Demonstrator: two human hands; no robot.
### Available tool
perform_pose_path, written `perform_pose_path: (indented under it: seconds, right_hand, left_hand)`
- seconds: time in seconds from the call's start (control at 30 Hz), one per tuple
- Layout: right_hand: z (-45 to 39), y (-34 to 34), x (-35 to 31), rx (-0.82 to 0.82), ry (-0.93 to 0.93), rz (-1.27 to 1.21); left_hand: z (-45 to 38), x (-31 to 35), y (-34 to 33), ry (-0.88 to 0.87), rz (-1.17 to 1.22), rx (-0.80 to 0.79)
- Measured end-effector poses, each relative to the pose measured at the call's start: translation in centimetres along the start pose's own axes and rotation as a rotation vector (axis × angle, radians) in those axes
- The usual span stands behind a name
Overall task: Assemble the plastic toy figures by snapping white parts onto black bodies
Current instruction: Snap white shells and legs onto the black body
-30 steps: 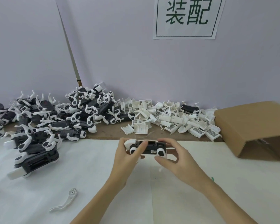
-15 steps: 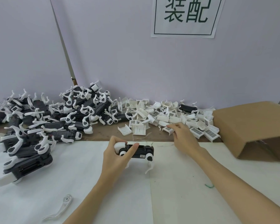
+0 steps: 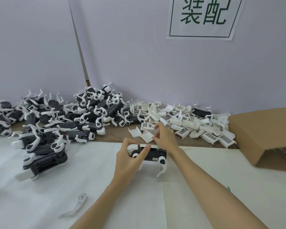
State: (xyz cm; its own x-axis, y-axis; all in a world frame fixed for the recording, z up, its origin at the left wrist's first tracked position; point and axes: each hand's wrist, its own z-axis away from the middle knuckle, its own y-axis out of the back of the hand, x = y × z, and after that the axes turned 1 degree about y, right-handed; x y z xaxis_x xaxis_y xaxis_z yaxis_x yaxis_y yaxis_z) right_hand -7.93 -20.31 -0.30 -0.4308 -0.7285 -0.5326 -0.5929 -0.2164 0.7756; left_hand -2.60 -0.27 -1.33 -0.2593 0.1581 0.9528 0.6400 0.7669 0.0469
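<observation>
We log: glossy black toy body (image 3: 153, 153), white legs, gripped over tabletop (image 3: 40, 204) by left hand (image 3: 128, 160) | right hand (image 3: 163, 138), formerly farther right, now pinches ribbed white cover (image 3: 147, 136).

Heap of assembled figures (image 3: 59, 128) lies left, loose parts (image 3: 185, 123) centre, cardboard box (image 3: 262, 134) right.

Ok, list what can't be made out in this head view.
- Right hand fingertips: whether they already pinch a white cover from the pile; the hand hides the contact.
- Toy body: its near end, covered by the left hand.
- Cardboard box: contents in shadow, right side cut off by the frame edge.
- Barcode labels: too small to read.
</observation>
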Motion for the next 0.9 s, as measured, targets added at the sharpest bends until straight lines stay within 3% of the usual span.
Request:
perform_pose_path:
  seconds: [0.17,0.3,0.43,0.57,0.77,0.9]
  right_hand:
    - [2.0,1.0,0.5,0.048,0.048,-0.069]
    - [4.5,4.2,0.9,0.100,-0.068,-0.245]
    - [8.1,7.2,1.8,0.009,-0.319,-0.696]
    - [11.8,8.5,2.2,-0.035,-0.392,-0.986]
    - [13.7,8.3,1.8,-0.005,-0.347,-0.919]
    - [14.0,9.1,1.0,-0.005,-0.270,-0.719]
  left_hand:
    - [0.0,0.1,0.1,0.009,0.014,-0.008]
    - [0.1,0.2,0.0,0.032,0.022,-0.005]
    - [0.3,0.1,-0.2,-0.002,-0.005,-0.015]
    - [0.7,0.5,-0.5,-0.066,-0.051,-0.029]
    - [1.2,1.0,-0.7,-0.132,-0.081,-0.064]
    - [1.6,1.2,-1.2,-0.184,-0.133,-0.105]
